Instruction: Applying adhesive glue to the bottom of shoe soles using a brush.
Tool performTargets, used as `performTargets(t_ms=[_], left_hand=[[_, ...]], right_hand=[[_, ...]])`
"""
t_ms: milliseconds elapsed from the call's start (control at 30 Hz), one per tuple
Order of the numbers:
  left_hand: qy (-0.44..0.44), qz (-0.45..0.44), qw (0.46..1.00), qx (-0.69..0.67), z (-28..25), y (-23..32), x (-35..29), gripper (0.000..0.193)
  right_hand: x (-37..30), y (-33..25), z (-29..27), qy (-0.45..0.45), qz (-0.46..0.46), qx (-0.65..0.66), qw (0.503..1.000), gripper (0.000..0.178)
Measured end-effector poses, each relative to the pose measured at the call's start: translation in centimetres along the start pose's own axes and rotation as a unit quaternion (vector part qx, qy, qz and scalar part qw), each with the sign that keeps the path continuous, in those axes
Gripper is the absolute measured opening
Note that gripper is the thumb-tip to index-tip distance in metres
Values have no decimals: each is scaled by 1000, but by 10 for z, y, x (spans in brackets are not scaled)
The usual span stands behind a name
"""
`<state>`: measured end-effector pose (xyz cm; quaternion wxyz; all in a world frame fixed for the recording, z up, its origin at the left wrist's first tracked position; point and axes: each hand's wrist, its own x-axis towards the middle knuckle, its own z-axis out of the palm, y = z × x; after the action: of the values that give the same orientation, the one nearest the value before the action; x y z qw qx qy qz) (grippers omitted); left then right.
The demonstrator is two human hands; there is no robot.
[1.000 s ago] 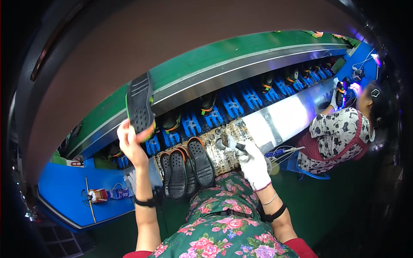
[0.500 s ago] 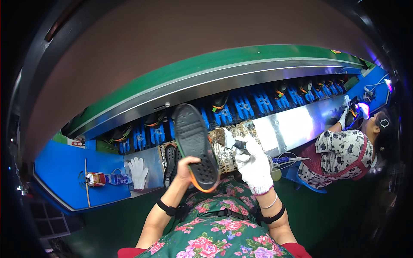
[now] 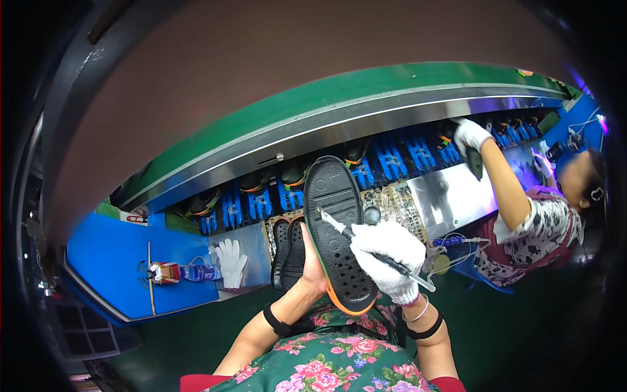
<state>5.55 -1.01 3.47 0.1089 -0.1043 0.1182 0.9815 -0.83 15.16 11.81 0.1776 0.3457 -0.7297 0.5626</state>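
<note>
My bare left hand (image 3: 313,268) is closed on the edge of a black shoe sole (image 3: 332,196) with an orange and green rim. The sole is tilted up, its ridged and holed face toward me. In my right hand (image 3: 390,256), which wears a white knit glove, is a brush (image 3: 338,227) with a pale neck and dark handle. Its tip lies over the upper part of the sole and appears to touch it. A thin pale tube (image 3: 426,285) shows by the handle's rear end. Beside my left hand more black soles (image 3: 281,251) lie on the bench.
Behind the bench runs a line of blue racks (image 3: 259,204) carrying dark shoes. A white glove (image 3: 231,262) and a bottle (image 3: 199,272) lie at left. On the right a co-worker's gloved hand (image 3: 471,136) reaches to the line with a dark shoe part.
My right hand has brought the brush from beside the sole to over its face. The sole has turned more toward me. The co-worker's arm has reached in to the line.
</note>
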Motion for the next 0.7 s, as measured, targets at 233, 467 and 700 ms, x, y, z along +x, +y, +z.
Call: performTargets(t_ms=[233, 467, 700], left_hand=[[116, -3, 988, 99, 12, -14, -13, 101], [147, -23, 958, 245, 7, -22, -21, 112], [127, -4, 966, 227, -4, -29, -21, 112]], right_hand=[[7, 5, -3, -18, -53, -78, 995, 35], [-29, -4, 19, -55, -66, -109, 990, 44], [-19, -14, 1, 28, -18, -89, 995, 36]])
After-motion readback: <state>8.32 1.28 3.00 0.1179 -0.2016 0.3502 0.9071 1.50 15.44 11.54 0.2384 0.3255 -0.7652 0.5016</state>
